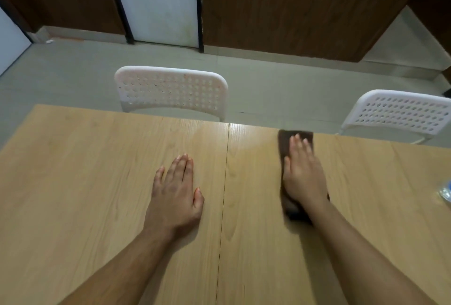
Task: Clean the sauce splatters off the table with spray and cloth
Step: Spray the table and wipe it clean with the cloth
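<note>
The left hand (174, 191) lies flat on the wooden desk (85, 182), fingers straight and together, holding nothing. Behind the desk stands a white chair (170, 90). To the right, the right hand (303, 173) presses with straight fingers on a dark brown cloth (284, 141), near the far edge of the desk. A second white chair (400, 113) stands further right. At the right border something clear and bluish (446, 191) lies on the desk; I cannot tell what it is.
</note>
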